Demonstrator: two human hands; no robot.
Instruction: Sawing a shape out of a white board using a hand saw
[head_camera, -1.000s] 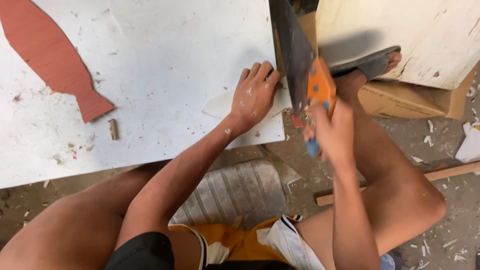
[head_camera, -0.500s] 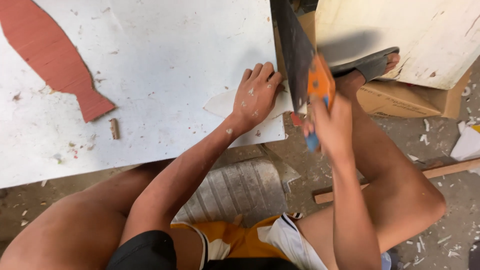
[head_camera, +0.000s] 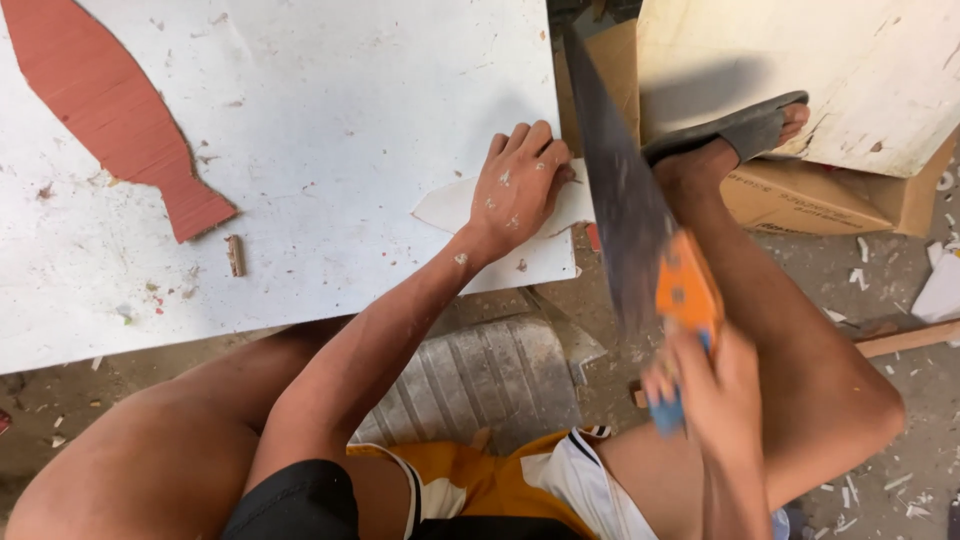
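A large white board (head_camera: 330, 130) lies flat in front of me, with a red-brown fish-shaped cut-out area (head_camera: 110, 110) at its left. My left hand (head_camera: 520, 185) presses flat on the board near its right edge, fingers spread over a pale paper-like piece (head_camera: 445, 205). My right hand (head_camera: 705, 385) grips the orange and blue handle of a hand saw (head_camera: 625, 215). The dark blade runs up along the board's right edge and is blurred with motion.
My right foot in a grey sandal (head_camera: 745, 130) rests by a cardboard box (head_camera: 810, 195) under another white board (head_camera: 850, 70). A small wooden peg (head_camera: 234, 255) lies on the board. A ribbed grey block (head_camera: 480, 375) sits below me. Chips litter the ground.
My right hand has drawn the saw back and down toward me along the board's edge. My left hand stays pressed in the same place.
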